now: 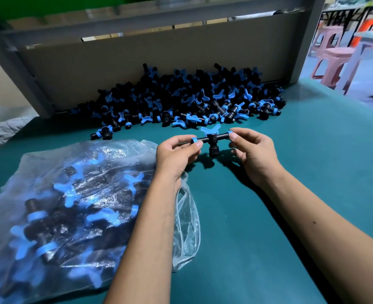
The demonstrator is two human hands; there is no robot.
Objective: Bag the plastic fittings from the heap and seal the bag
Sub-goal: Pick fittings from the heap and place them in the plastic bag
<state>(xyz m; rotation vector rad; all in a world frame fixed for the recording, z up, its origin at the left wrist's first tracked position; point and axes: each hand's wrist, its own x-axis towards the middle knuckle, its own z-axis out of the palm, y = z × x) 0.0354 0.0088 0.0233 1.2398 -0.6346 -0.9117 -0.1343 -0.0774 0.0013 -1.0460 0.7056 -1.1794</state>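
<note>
A black T-shaped plastic fitting (213, 143) with a blue wing handle and blue end rings is held above the green table, between both hands. My left hand (176, 154) pinches its left end ring and my right hand (252, 153) pinches its right end. A large heap of the same black and blue fittings (181, 99) lies behind, against the grey back panel. A clear plastic bag (71, 211) holding several fittings lies at the left under my left forearm, its mouth open toward the right.
The green table (269, 216) stretches to the right of the bag. A grey back panel and metal frame (159, 53) close off the far side. Pink plastic stools (332, 60) stand beyond the table's right edge.
</note>
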